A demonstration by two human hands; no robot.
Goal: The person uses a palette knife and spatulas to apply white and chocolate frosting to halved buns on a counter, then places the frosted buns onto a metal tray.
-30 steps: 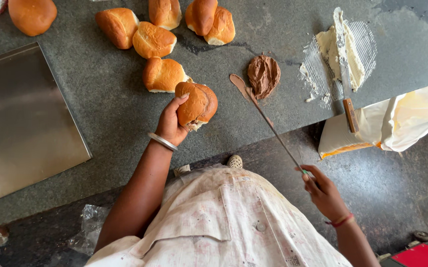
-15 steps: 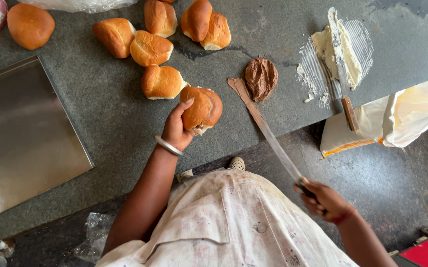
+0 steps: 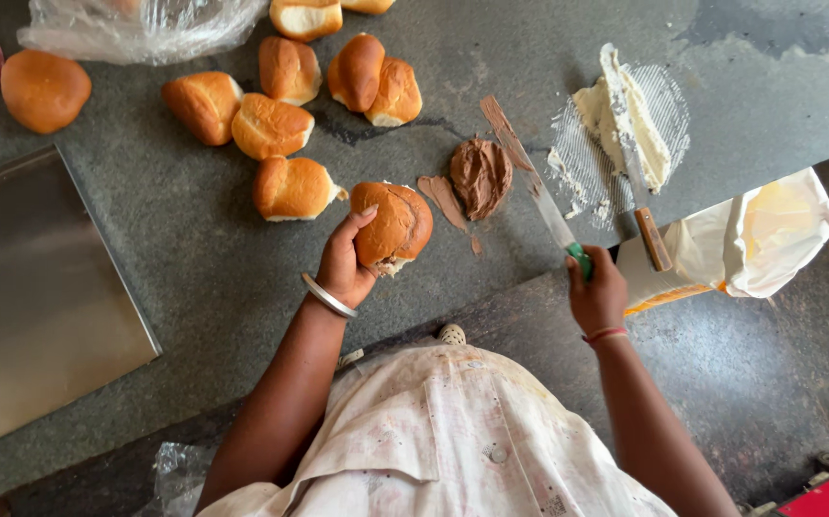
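Two hands: left hand (image 3: 343, 268) fingers wrap bun (image 3: 392, 227); right hand (image 3: 598, 292) fingers grip knife (image 3: 532, 178).

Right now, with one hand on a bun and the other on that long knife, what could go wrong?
1. The knife has a long blade and the right hand grips only its end, so it might swing toward the left hand holding the bun.
2. The second knife lies in the white spread with its handle at the counter edge; a bump could knock it off.
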